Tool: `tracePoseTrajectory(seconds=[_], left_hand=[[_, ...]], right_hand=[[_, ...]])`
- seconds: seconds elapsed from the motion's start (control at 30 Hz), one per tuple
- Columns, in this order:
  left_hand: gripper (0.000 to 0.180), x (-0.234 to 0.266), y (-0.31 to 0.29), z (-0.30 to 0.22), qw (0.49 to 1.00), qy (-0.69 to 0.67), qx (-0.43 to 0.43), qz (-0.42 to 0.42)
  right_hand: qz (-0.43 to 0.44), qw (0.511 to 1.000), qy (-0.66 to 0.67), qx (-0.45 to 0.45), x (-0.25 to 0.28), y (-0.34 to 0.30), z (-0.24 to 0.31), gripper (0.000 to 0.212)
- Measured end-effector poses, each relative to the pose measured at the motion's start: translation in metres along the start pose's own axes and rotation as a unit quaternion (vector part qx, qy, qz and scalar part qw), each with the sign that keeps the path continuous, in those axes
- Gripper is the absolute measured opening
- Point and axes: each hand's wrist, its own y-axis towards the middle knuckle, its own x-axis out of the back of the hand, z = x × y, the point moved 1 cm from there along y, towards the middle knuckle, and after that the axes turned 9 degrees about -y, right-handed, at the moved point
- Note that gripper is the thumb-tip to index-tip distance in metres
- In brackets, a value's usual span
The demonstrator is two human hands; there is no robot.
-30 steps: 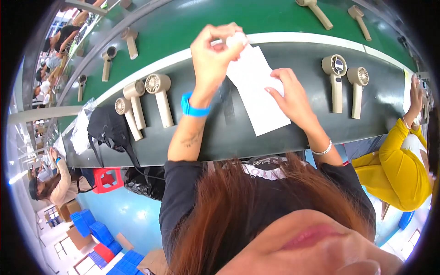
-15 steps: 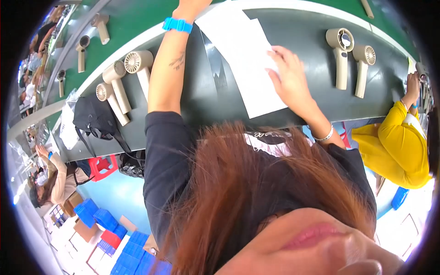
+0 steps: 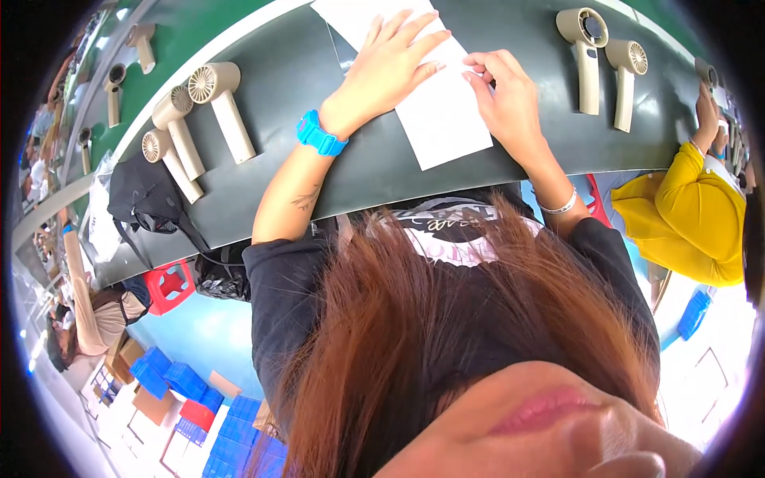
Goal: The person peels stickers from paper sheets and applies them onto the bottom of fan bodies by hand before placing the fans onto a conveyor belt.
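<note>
A white paper strip (image 3: 446, 135), perhaps more than one layer, lies on the dark work surface in front of me. Spread fingers of my left hand (image 3: 388, 70), with a blue watch at the wrist, rest flat across its upper part. At the paper's right edge, my right hand (image 3: 508, 99) has its thumb and fingers bent together in a pinch on that edge. A silvery bracelet circles the right wrist. Beside the paper, partly under my left hand, a clear film edge (image 3: 339, 48) shows.
Beige handheld fans lie left, including a larger fan (image 3: 225, 111), and right, including a ring-headed fan (image 3: 587, 72). A black backpack (image 3: 147, 195) sits at the table's left end. A person in yellow (image 3: 685, 215) works at right. Blue crates (image 3: 239, 434) stand on the floor behind.
My left hand has come back from the far edge and laid itself on the paper. The right hand's fingers have drawn together at the paper's edge. The view has shifted slightly.
</note>
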Motion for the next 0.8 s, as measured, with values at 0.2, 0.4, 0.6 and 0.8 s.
tracePoseTrajectory(seconds=[0.2, 0.4, 0.6, 0.8], left_hand=[[0.042, -0.004, -0.002, -0.001, 1.000, 0.018, -0.003, -0.013], [0.041, -0.005, -0.002, -0.002, 1.000, 0.026, 0.010, -0.007], [0.043, -0.005, 0.000, -0.002, 0.999, 0.050, 0.011, 0.009], [0.045, -0.001, -0.004, -0.004, 0.997, 0.038, 0.046, 0.043]], right_hand=[[-0.006, 1.000, -0.019, 0.025, -0.003, 0.000, -0.003, 0.012], [0.040, 0.999, -0.018, 0.013, -0.002, 0.005, -0.002, 0.011], [0.015, 1.000, 0.012, -0.017, 0.000, 0.007, 0.003, 0.009], [0.135, 0.984, 0.102, 0.052, 0.032, 0.044, 0.003, 0.007]])
